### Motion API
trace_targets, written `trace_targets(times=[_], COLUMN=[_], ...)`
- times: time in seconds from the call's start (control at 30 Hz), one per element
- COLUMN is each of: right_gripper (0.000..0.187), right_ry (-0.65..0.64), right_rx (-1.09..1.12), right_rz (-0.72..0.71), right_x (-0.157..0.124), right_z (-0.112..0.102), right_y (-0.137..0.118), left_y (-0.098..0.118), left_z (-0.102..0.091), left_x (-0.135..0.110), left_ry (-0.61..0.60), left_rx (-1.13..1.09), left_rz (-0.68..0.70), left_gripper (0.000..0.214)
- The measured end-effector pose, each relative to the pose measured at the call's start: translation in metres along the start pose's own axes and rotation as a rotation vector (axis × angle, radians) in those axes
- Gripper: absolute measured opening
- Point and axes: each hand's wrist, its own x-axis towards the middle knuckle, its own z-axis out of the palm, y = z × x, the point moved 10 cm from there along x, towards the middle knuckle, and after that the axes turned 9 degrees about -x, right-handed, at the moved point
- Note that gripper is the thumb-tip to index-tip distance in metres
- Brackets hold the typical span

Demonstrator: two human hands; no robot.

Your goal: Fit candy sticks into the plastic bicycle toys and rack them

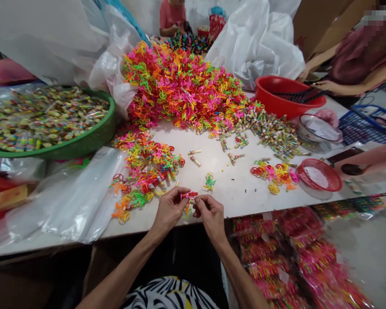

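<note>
Near the table's front edge, my left hand (169, 209) pinches a small pink and red plastic toy (189, 195) between thumb and fingers. My right hand (211, 213) is closed at the toy's right end, its fingertips pressed together around a part too small to name. Just beyond the hands lies a green plastic toy piece (209, 182). Two clear tubes with coloured contents (195, 161) rest farther back. To the left of my hands spreads a loose group of bright plastic toys (148, 167).
A large heap of colourful plastic toys (186, 90) covers the table's back. Many small filled tubes (273, 131) lie right of it. A green basin (96, 133) stands left, a red basin (270, 101) and red basket (336, 182) right. Packed bags (263, 257) lie below; co-workers sit nearby.
</note>
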Motion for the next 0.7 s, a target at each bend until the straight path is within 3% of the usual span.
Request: trace_targets(times=[0.07,0.17,0.27,0.37,0.43,0.53,0.6,0.7], right_gripper=[0.025,0.029,0.028,0.02,0.017,0.017,0.016,0.014], right_ry=[-0.023,0.032,0.112,0.072,0.123,0.249,0.285,0.231], right_rx=[-0.116,-0.535,-1.074,-1.444,-1.585,-1.634,-1.557,-1.367], right_rz=[-0.097,-0.286,-0.365,-0.362,-0.267,-0.095,-0.107,-0.364], right_x=[0.006,0.023,0.046,0.067,0.078,0.091,0.102,0.123], right_z=[0.003,-0.007,-0.03,-0.064,-0.1,-0.134,-0.116,-0.035], right_y=[-0.009,-0.024,-0.025,-0.013,-0.009,-0.017,-0.026,-0.038], left_y=[0.006,0.036,0.08,0.101,0.1,0.081,0.068,0.066], left_z=[-0.006,-0.04,-0.072,-0.077,-0.061,-0.009,0.03,0.085], left_x=[0.007,0.023,0.039,0.056,0.072,0.108,0.134,0.164], left_ry=[-0.02,0.075,0.219,0.32,0.301,0.078,-0.051,-0.16], left_rx=[0.091,0.315,0.665,0.951,1.005,1.016,1.037,1.037], left_rz=[0.013,0.138,0.389,0.53,0.564,0.509,0.437,0.459], left_gripper=[0.019,0.021,0.026,0.037,0.038,0.032,0.032,0.035])
